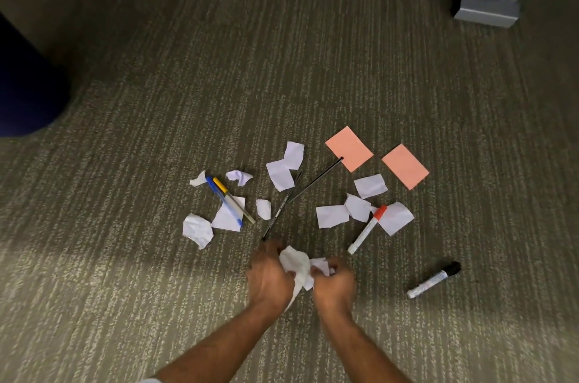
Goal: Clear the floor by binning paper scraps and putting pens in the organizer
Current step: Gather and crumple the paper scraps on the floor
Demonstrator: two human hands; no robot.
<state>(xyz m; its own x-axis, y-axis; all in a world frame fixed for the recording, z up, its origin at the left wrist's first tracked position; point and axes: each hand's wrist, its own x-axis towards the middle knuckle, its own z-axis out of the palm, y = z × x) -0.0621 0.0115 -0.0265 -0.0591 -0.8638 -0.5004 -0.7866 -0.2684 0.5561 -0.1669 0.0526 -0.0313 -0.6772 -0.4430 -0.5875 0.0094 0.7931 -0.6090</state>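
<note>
Crumpled paper, gripped two-handed.
Left hand and right hand fingers curled round it; scraps, pens just beyond, markers to the right.

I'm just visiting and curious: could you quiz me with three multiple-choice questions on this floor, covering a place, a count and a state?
1. Where does the black-capped marker lie?
A) on the carpet, beyond the right hand
B) on a chair
C) across the blue pen

2. How many pink notes are there?
A) one
B) two
C) four

3. What are the left hand and right hand doing?
A) lying flat
B) each holding a pen
C) gripping crumpled white paper

Answers:
1 A: it lies to the right of that hand.
2 B: two lie side by side.
3 C: both clutch the paper.
</note>
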